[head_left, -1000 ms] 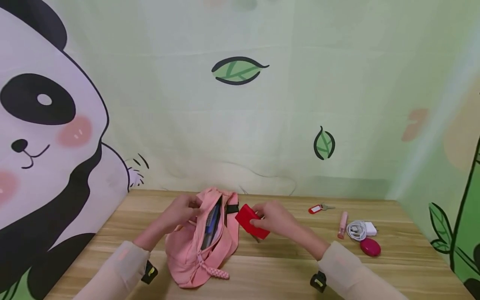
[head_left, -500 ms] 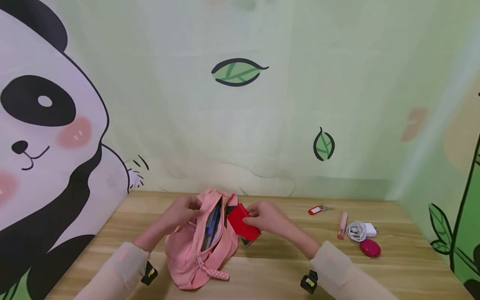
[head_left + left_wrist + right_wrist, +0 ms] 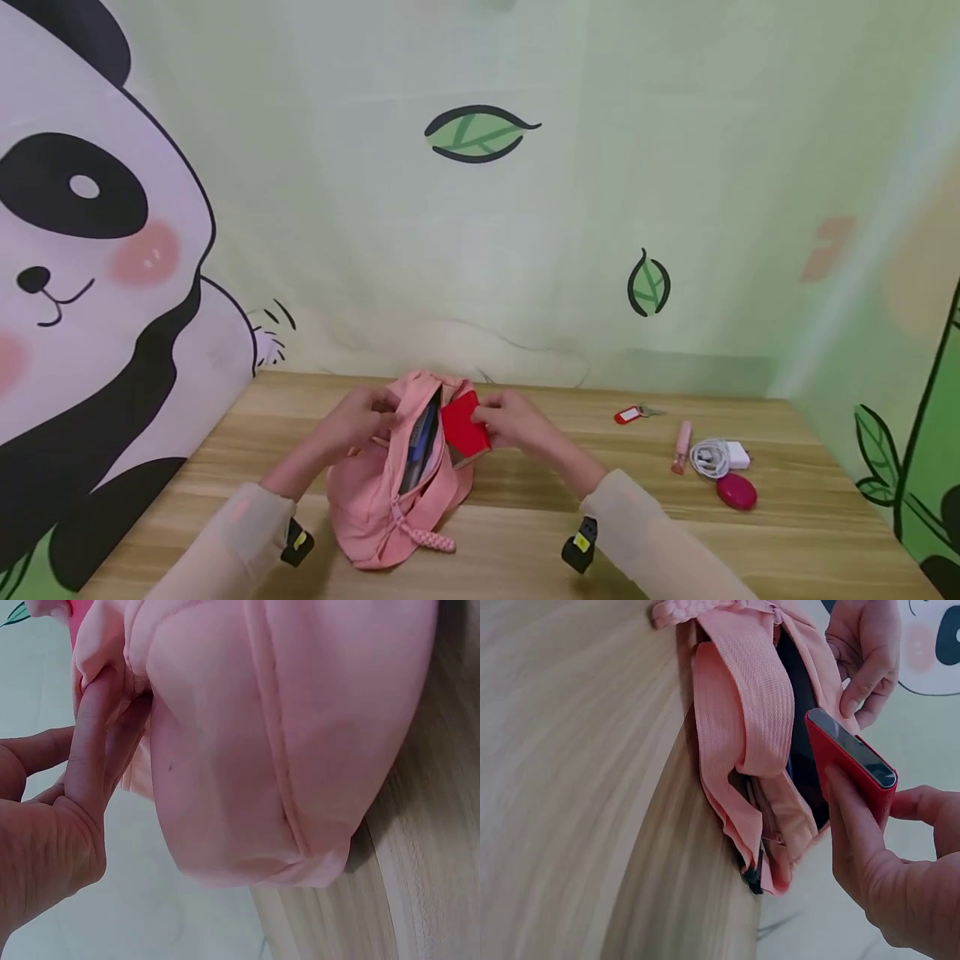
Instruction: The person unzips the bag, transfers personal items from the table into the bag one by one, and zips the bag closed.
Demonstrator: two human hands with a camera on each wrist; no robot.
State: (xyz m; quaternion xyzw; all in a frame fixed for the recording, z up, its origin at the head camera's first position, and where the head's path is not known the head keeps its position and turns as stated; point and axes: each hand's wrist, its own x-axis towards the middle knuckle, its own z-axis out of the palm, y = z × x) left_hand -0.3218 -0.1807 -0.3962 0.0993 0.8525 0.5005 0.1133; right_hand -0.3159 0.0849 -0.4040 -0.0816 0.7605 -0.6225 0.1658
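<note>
A pink fabric bag (image 3: 362,510) with a wide strap and a braided zipper pull (image 3: 427,537) stands on the table, unzipped. Blue and dark contents (image 3: 422,437) show inside. My left hand (image 3: 363,421) pinches the far-left edge of the opening, as the left wrist view confirms at the cloth (image 3: 217,750). Between thumb and fingers, my right hand (image 3: 513,421) grips a small flat red case (image 3: 462,423) at the bag's right edge. In the right wrist view, the case's glossy dark end (image 3: 851,746) points toward the opening.
Right of the bag lie a key with a red tag (image 3: 628,415), a pink tube (image 3: 682,447), a coiled white cable (image 3: 708,458), a white charger plug (image 3: 738,455) and a magenta oval object (image 3: 737,492). A printed cloth backdrop rises behind the wooden table (image 3: 517,542).
My right hand has carried the red case leftward, from beside the bag to the edge of its opening. My left hand keeps its hold on the bag.
</note>
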